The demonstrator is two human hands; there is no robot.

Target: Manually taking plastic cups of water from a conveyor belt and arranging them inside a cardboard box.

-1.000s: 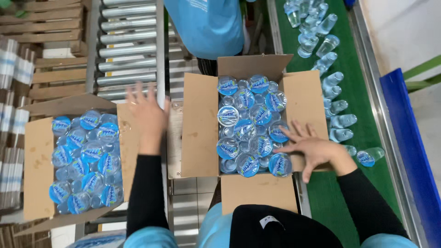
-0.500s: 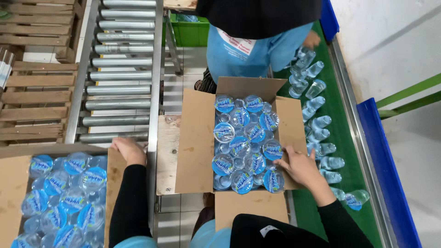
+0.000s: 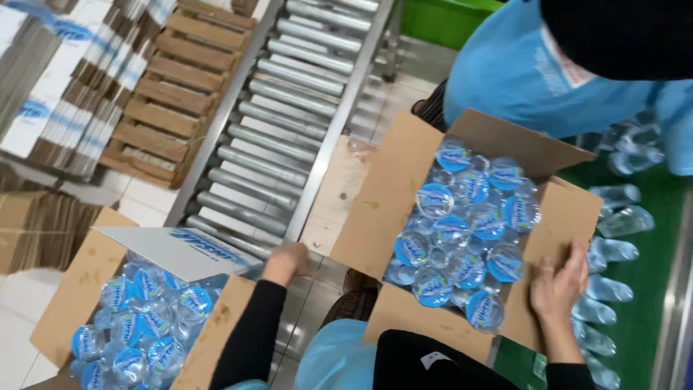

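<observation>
1. Far upper left of the frame: stacks of flat cardboard (image 3: 50, 87) lean beside a wooden pallet (image 3: 170, 94). Nobody is handling either.

2. Lower left: an open carton (image 3: 86, 289) packed with sealed water cups (image 3: 148, 318), blue foil lids facing up. One printed flap (image 3: 180, 249) folds over its top edge. Loaded like that, it looks heavy; I'd judge it safer pushed from a side wall than lifted by a flap, since the flaps are thin and would bend.

3. Just right of it, the left hand (image 3: 287, 261) sits at the corner of that carton, by the edge of the roller conveyor (image 3: 289, 108). The fingers curl downward, but whether they pinch the flap or only rest against it, I cannot tell.

4. Centre right: a second carton (image 3: 390, 195), flaps spread wide, also full of cups (image 3: 462, 231). The cups look soft-walled, with thin foil tops that would likely dent or puncture under pressure.

5. Right: the right hand (image 3: 559, 285) lies flat on the right-side flap (image 3: 570, 217), fingers together, pressing rather than gripping.

6. Far right: loose cups (image 3: 613, 249) lie on their sides on the green belt (image 3: 650, 318), and they look slippery.

7. Upper right: another person in a blue coat (image 3: 520, 79) leans over the second carton.
</observation>
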